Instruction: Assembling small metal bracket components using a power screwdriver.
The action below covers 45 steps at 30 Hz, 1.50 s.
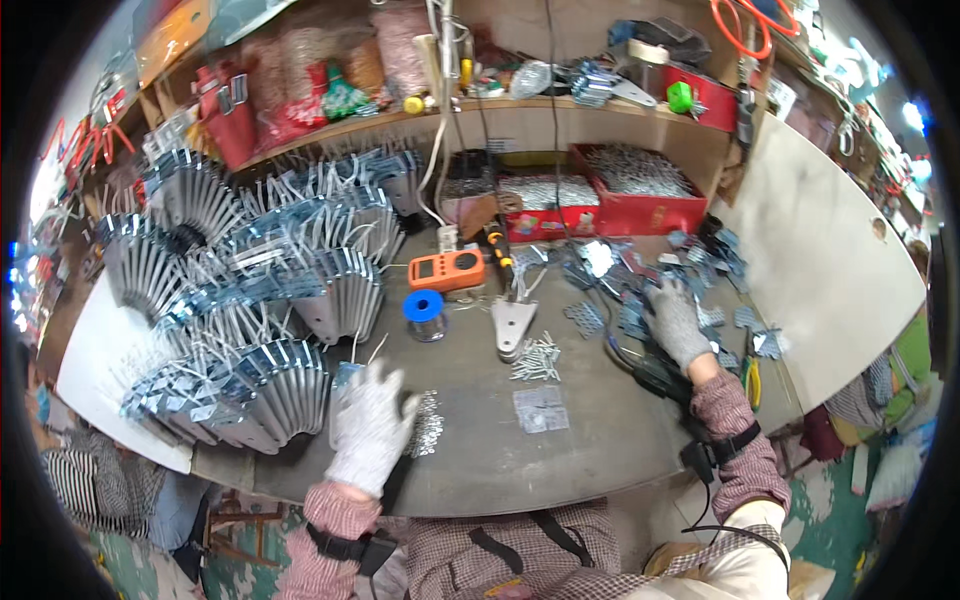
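Grey-gloved left hand (pixel 372 428) and right hand (pixel 678 325), well apart over the worktop (pixel 480 450).
The right reaches among loose bluish plates (pixel 584 319) at the worktop's right rear; the left is beside the fanned metal brackets (pixel 292 392), near the small metal pieces (pixel 428 425). I cannot tell whether either has closed on anything. The step looks like picking out a plate; lifting just one would call for a fingertip pinch at its edge, clear of its neighbours.
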Each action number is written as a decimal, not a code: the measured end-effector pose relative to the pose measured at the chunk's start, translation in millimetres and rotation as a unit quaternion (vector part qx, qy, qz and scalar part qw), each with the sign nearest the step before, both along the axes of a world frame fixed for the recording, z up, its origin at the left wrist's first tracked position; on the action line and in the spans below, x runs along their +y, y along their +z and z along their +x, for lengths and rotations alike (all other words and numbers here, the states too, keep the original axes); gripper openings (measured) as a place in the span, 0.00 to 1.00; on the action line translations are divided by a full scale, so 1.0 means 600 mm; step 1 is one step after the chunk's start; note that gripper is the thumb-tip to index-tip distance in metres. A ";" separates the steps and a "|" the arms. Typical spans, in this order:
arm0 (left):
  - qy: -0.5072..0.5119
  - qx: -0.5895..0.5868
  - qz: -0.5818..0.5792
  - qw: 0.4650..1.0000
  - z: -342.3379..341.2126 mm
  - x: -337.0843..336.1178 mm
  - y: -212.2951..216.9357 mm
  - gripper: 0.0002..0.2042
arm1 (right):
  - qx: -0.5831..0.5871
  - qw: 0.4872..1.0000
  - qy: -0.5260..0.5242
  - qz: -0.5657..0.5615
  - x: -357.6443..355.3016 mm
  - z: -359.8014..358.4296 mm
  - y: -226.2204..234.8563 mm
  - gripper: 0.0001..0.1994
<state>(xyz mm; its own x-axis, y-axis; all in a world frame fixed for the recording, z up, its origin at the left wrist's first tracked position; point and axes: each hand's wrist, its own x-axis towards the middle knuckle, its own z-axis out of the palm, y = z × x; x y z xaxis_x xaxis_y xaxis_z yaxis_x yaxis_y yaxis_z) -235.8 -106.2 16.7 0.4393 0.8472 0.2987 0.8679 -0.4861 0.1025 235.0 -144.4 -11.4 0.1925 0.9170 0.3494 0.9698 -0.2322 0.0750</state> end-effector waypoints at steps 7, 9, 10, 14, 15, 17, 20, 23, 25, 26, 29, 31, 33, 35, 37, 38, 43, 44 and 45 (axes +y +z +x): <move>-0.061 0.025 -0.031 0.997 0.327 0.141 -0.033 0.33 | 0.104 0.972 0.204 -0.053 -0.128 -0.052 0.027 0.11; -0.045 0.034 -0.055 0.997 0.319 0.174 -0.050 0.34 | 0.163 0.970 0.156 -0.088 -0.145 -0.143 0.045 0.11; -0.045 0.028 -0.089 0.995 0.314 0.185 -0.044 0.34 | 0.080 0.985 0.148 -0.033 -0.161 -0.157 0.044 0.12; -0.101 -0.038 -0.093 0.990 0.271 0.117 0.006 0.35 | 0.217 0.967 0.120 -0.048 -0.219 -0.145 0.065 0.15; -0.152 -0.081 -0.122 0.978 0.246 0.087 0.012 0.37 | 0.184 0.969 0.130 -0.100 -0.231 -0.140 0.043 0.16; -0.231 -0.087 -0.197 0.949 0.184 0.030 0.018 0.41 | 0.218 0.958 0.149 -0.114 -0.223 -0.138 0.012 0.15; -0.324 -0.011 -0.279 0.904 0.129 -0.033 -0.022 0.41 | 0.259 0.954 0.138 -0.069 -0.192 -0.154 0.041 0.11; -0.314 -0.016 -0.252 0.915 0.122 -0.056 -0.049 0.46 | 0.292 0.927 0.222 0.076 -0.174 -0.209 0.085 0.10; -0.310 -0.027 -0.234 0.921 0.124 -0.058 -0.067 0.49 | 0.252 0.887 0.386 -0.033 -0.167 -0.241 0.085 0.12; -0.299 -0.032 -0.227 0.926 0.125 -0.060 -0.069 0.51 | 0.230 0.861 0.446 -0.081 -0.159 -0.258 0.069 0.13; -0.277 -0.037 -0.183 0.943 0.126 -0.069 -0.084 0.54 | 0.186 0.870 0.425 -0.165 -0.149 -0.257 0.024 0.13; -0.267 -0.047 -0.187 0.944 0.130 -0.071 -0.090 0.54 | 0.171 0.874 0.416 -0.185 -0.154 -0.253 0.016 0.12; -0.277 -0.037 -0.185 0.942 0.129 -0.068 -0.092 0.53 | 0.167 0.876 0.412 -0.186 -0.147 -0.257 0.013 0.12; -0.280 -0.028 -0.211 0.936 0.133 -0.062 -0.080 0.51 | 0.219 0.892 0.369 -0.142 -0.135 -0.258 0.015 0.11; -0.285 -0.029 -0.219 0.933 0.133 -0.060 -0.078 0.50 | 0.238 0.931 0.270 -0.065 -0.091 -0.258 0.020 0.13; -0.295 -0.037 -0.213 0.931 0.136 -0.056 -0.081 0.49 | 0.202 0.950 0.225 -0.076 -0.068 -0.257 0.013 0.14; -0.284 -0.055 -0.206 0.935 0.140 -0.061 -0.084 0.47 | 0.125 0.973 0.111 -0.162 -0.007 -0.254 0.000 0.19; -0.283 -0.060 -0.201 0.936 0.139 -0.062 -0.087 0.47 | 0.140 0.972 0.119 -0.146 -0.008 -0.253 0.001 0.19; -0.283 -0.065 -0.197 0.937 0.140 -0.064 -0.088 0.47 | 0.154 0.971 0.126 -0.130 -0.012 -0.248 0.005 0.20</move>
<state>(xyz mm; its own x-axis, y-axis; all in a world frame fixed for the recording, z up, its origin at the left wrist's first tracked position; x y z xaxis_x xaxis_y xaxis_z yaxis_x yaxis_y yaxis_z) -151.8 -144.4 -35.8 0.8324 0.5460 0.0948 0.4508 -0.7666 0.4572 86.3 -151.5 -8.7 0.0085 0.9981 0.0612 0.9790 0.0041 -0.2039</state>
